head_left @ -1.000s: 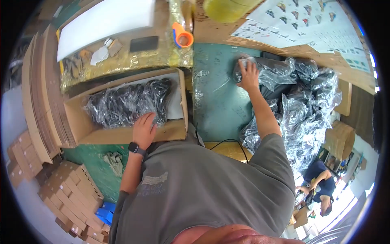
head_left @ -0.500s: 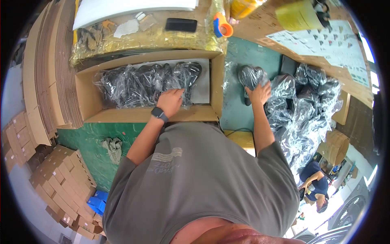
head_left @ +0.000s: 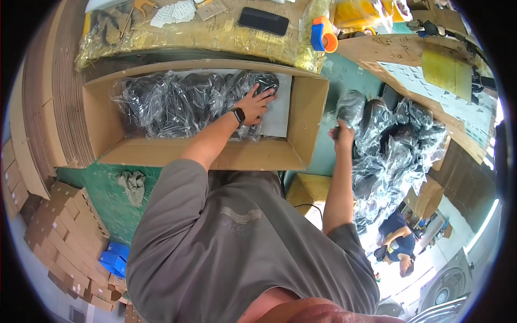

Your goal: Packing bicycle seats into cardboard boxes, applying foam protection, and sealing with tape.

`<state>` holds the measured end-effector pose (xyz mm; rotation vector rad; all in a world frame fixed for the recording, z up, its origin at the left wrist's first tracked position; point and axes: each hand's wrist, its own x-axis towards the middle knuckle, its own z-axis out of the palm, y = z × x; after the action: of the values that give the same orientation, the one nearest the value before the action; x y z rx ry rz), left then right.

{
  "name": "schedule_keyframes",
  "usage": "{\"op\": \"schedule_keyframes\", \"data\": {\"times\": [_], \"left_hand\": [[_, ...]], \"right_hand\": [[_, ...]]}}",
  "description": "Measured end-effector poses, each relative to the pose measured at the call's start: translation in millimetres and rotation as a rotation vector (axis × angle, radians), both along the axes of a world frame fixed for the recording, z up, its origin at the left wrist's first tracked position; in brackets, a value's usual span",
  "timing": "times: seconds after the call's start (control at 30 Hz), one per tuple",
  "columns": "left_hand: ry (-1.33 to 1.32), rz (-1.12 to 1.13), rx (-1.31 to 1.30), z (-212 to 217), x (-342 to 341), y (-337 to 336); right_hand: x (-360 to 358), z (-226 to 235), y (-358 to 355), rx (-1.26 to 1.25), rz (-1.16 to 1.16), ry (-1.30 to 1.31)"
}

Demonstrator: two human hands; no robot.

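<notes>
A long open cardboard box holds a row of dark, rounded items in clear plastic bags. My left hand, its fingers spread, rests on the bagged items at the row's right end. Right of the box, my right hand is closed around the near end of another dark bagged item. Their exact kind is hard to make out through the crinkled plastic. Beside that hand lies a heap of similar bagged items.
Behind the box, a tape-covered bench carries a black phone and an orange-and-blue tape dispenser. Flat cardboard stands at left. Stacked cartons and a blue bin are lower left. Another person is at lower right.
My left hand has moved right along the row and spread its fingers. My right hand, earlier lying open on the separate bagged item, now grips its near end.
</notes>
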<state>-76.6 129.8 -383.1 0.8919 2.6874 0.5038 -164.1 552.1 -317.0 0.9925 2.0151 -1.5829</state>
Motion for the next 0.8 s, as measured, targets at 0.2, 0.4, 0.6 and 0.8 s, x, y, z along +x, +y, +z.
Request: {"op": "schedule_keyframes", "data": {"times": [0.2, 0.4, 0.6, 0.8], "left_hand": [[0.062, -0.029, 0.069, 4.0, 13.8, -19.4], [0.078, 0.285, 0.133, -20.5, 70.2, -38.6], [-0.13, 0.376, 0.187, 63.3, 107.9, -98.9], [-0.15, 0.662, 0.188, 107.8, 133.2, -128.7]], "right_hand": [[89.5, 223.4, -50.0, -0.502, 0.086, 0.108], [-1.0, 233.2, -173.4, 0.229, 1.334, 0.557], [-80.8, -12.8, -250.4, 0.619, 1.753, -0.064], [-46.3, -72.2, -236.8, 0.528, 0.87, 0.018]]}}
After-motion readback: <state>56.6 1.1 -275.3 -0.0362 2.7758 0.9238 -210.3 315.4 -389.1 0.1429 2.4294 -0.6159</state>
